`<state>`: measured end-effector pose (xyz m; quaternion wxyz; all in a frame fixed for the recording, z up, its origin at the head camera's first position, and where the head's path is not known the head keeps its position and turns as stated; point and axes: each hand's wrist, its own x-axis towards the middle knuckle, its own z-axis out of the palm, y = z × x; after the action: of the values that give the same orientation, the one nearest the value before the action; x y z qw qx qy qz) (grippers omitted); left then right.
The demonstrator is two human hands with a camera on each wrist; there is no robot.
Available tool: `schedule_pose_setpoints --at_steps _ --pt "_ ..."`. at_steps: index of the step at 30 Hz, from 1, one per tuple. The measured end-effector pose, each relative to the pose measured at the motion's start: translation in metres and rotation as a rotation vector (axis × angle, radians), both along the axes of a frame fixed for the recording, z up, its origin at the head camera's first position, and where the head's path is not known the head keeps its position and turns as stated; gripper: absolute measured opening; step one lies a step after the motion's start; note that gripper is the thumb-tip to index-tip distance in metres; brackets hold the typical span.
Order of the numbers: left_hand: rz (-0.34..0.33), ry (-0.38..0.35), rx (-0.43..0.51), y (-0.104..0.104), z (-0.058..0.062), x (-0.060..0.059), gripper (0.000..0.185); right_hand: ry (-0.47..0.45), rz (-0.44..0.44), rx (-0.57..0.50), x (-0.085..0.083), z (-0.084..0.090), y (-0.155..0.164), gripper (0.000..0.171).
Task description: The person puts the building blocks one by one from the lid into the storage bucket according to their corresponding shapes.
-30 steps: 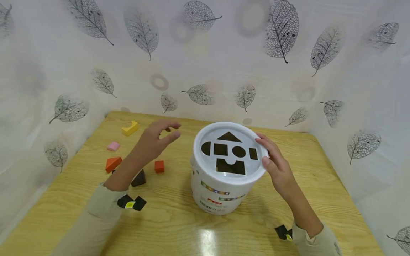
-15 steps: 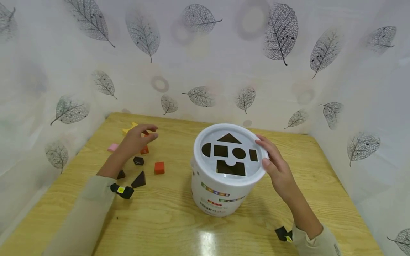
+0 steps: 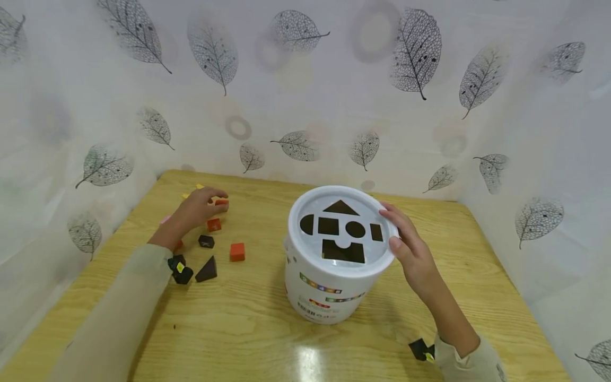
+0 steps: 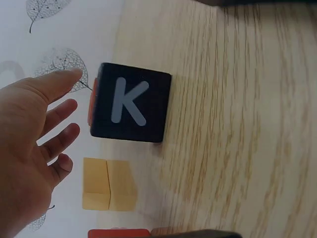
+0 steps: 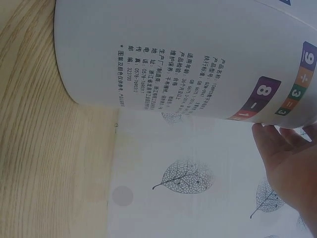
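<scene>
My left hand (image 3: 192, 211) reaches over the blocks at the left of the wooden table, fingers loosely spread with a red block (image 3: 222, 202) near the fingertips. In the left wrist view, the fingers stand apart beside a black block marked K (image 4: 131, 101), with a reddish block (image 4: 92, 102) partly hidden behind it. My right hand (image 3: 414, 249) rests its thumb and fingertips against the rim of a white bucket (image 3: 324, 297). The bucket's lid (image 3: 310, 249) has dark cut-outs: triangle, square, circle and others. The right wrist view shows that hand touching the bucket's printed wall.
A red cube (image 3: 237, 252), a second red block (image 3: 214, 225) and a black triangular block (image 3: 207, 269) lie between my left arm and the bucket. Yellow blocks (image 4: 109, 184) lie farther back, partly covered by my hand in the head view. A leaf-patterned sheet (image 3: 305, 95) borders the table.
My left hand has moved left and away from the bucket, down among the blocks. The right hand stays at the bucket's rim.
</scene>
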<state>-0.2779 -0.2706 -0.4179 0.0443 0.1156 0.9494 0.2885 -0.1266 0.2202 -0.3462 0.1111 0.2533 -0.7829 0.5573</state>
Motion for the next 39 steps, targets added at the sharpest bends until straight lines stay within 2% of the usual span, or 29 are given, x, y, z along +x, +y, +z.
schedule_pose_setpoints --at_steps 9,18,25,28,32,39 --pt "0.001 -0.042 -0.032 -0.003 -0.008 -0.011 0.048 0.005 -0.006 0.005 0.0 -0.001 0.0 0.045" --pt "-0.014 -0.06 -0.008 -0.005 -0.013 -0.011 0.049 0.0 -0.004 0.002 0.0 0.0 0.0 0.045" --pt "0.021 -0.046 -0.036 -0.005 -0.015 -0.009 0.05 -0.007 -0.01 0.008 0.001 0.0 0.0 0.045" --pt "0.027 -0.028 -0.063 -0.005 -0.014 -0.008 0.049 -0.007 -0.017 0.018 0.001 -0.001 0.0 0.045" --pt "0.035 -0.039 -0.044 -0.007 -0.01 -0.006 0.052 -0.005 -0.022 0.026 0.001 -0.001 0.0 0.045" --pt "0.038 -0.036 -0.028 -0.006 0.002 -0.006 0.058 0.004 -0.013 0.015 0.0 -0.001 0.001 0.045"
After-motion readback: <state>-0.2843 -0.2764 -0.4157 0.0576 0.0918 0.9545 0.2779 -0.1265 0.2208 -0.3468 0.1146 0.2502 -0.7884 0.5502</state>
